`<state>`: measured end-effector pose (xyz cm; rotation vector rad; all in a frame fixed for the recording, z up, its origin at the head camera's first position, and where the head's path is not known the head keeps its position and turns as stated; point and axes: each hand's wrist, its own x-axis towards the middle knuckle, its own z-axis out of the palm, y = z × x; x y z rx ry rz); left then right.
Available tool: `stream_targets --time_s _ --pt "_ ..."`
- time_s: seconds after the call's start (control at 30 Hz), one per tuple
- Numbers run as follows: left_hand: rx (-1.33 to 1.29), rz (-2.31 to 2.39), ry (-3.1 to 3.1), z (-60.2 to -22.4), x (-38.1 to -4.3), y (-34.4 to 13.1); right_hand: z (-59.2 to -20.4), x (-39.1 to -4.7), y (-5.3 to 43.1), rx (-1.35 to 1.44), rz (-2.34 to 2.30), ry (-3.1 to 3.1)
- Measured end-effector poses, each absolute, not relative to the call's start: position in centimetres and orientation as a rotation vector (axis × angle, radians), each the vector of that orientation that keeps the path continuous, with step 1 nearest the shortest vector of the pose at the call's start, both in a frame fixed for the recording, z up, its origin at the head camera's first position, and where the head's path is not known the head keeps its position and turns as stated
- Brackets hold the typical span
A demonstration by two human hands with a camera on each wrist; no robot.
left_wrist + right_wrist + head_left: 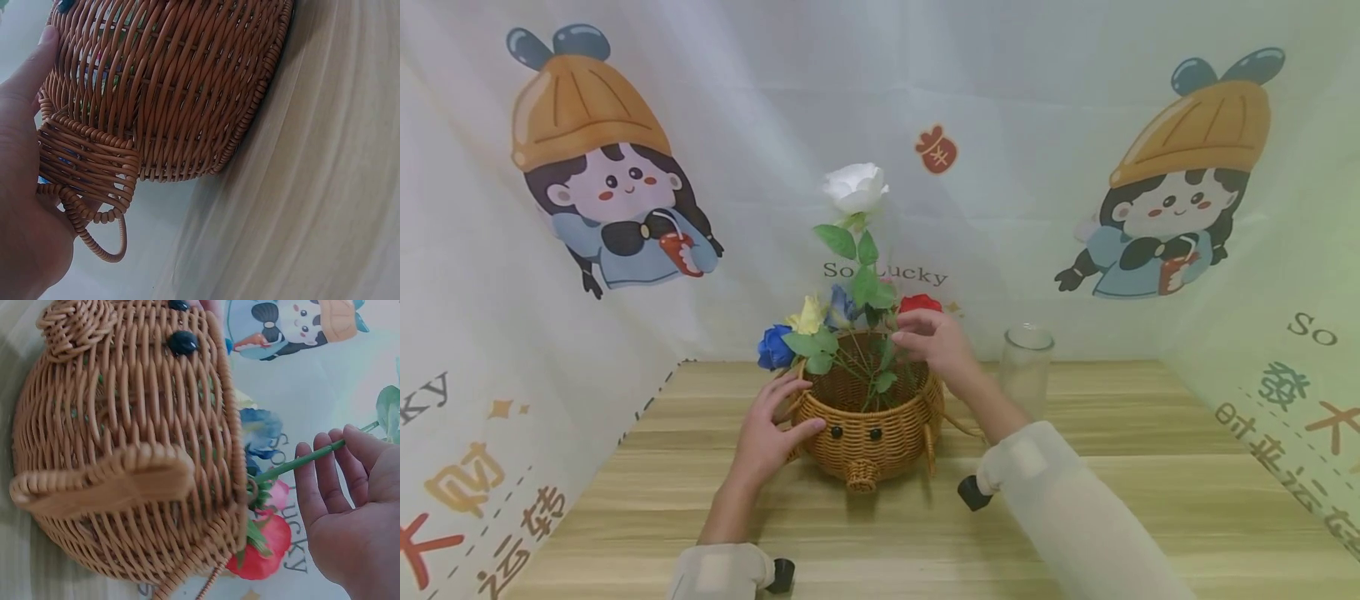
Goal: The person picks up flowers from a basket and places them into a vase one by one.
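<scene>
A pig-faced wicker basket (868, 446) stands upright on the table, with a snout and two black eyes on its front. My left hand (767, 433) holds its left side, thumb on the front near the rim and fingers farther back, around the ear in the left wrist view. Above the right rim, my right hand (943, 346) pinches the green stem (297, 464) of a tall white rose (856, 187). That stem runs down into the basket. Around it in the basket are a dark blue rose (775, 347), a yellow flower (809, 315), a lighter blue flower (842, 305) and a red flower (921, 302).
A clear glass vase (1027, 375) stands behind and right of the basket, close to the back cloth. The wood-grain table (647, 500) is enclosed by a printed white cloth (775, 100) at the back and both sides. A wicker handle lies by the basket's right side.
</scene>
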<state>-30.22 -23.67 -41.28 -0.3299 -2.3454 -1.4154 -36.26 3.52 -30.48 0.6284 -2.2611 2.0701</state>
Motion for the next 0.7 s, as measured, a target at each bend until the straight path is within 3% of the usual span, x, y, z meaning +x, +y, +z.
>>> stream_targets --time_s 0.7 --pt "-0.327 -1.423 -2.352 -41.4 -30.1 -23.6 -25.8 -36.3 8.4 0.493 2.026 -1.964"
